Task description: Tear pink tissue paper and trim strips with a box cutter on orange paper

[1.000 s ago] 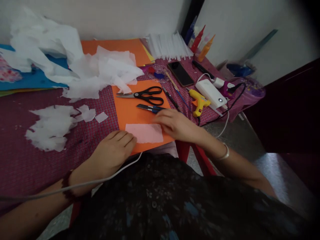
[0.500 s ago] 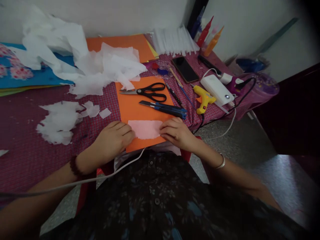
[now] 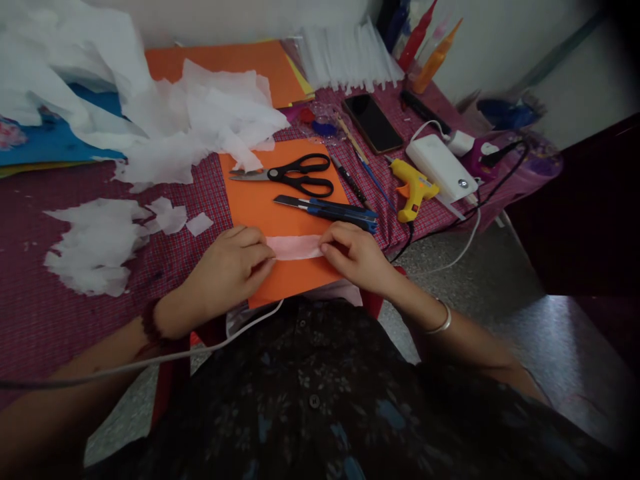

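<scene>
A narrow strip of pale pink tissue paper [image 3: 295, 248] lies across the lower part of an orange sheet [image 3: 260, 212]. At its left end my left hand [image 3: 233, 267] pinches the paper between thumb and fingers. My right hand [image 3: 353, 257] grips the opposite end the same way, so the strip is held flat between them. Just beyond the strip lies a blue utility knife [image 3: 325, 210] with its blade out. Black-handled scissors [image 3: 290, 175] rest above the knife, their tips near torn white tissue.
White tissue scraps [image 3: 95, 243] lie left; a larger tissue heap [image 3: 215, 107] is at the back. On the right are a phone [image 3: 373, 123], a yellow glue gun [image 3: 413, 187], a white power bank [image 3: 440, 167] with cables, and a paintbrush [image 3: 367, 160]. A cable [image 3: 150, 365] crosses my left forearm.
The pink paper has gone from a wider rectangle to a narrower strip, its lower edge now higher. Both hands stay at its ends. The view has shifted slightly.
</scene>
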### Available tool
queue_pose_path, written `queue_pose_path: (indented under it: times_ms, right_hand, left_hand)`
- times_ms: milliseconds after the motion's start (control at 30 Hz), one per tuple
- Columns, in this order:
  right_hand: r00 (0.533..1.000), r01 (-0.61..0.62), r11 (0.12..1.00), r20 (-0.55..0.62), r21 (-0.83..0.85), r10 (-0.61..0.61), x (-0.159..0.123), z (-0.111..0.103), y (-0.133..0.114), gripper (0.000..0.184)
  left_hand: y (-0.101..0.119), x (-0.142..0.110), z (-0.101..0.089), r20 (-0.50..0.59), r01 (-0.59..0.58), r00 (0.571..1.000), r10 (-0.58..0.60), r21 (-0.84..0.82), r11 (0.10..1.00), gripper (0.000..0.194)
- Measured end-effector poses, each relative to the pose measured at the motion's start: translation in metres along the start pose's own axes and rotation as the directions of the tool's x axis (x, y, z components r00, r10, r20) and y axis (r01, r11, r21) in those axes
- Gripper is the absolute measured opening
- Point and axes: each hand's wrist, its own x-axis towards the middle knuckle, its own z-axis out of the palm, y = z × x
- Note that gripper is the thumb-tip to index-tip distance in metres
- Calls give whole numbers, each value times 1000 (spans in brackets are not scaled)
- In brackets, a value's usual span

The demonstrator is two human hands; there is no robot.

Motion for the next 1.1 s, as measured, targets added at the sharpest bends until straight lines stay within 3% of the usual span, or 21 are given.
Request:
queue_pose_path:
  times_ms: [200,333,433,667,1100]
  right_hand:
    - [998,18,996,67,-93,-12,-8,-1,-4,42]
    - [999,-32,984,10,-174,34,-5,7,-3,14]
    - [999,-36,974,-39,-224,28,-1,13,-1,22]
    - [995,-65,963,-91,-261,42,1,16,-4,24]
    - [991,-107,966,-103,-236,84,-3,13,-11,21]
  left_hand:
    - [-4,6,0,-25,72,997,-76,-148,986,33]
    - [-8,10,-3,25,136,991,-134,-233,963,31]
    - [-16,8,-5,45,145,989,-138,-245,959,28]
    - [-34,-6,-11,81,157,987,-139,-273,949,27]
    - [-18,-22,-11,76,154,987,-140,-238,959,33]
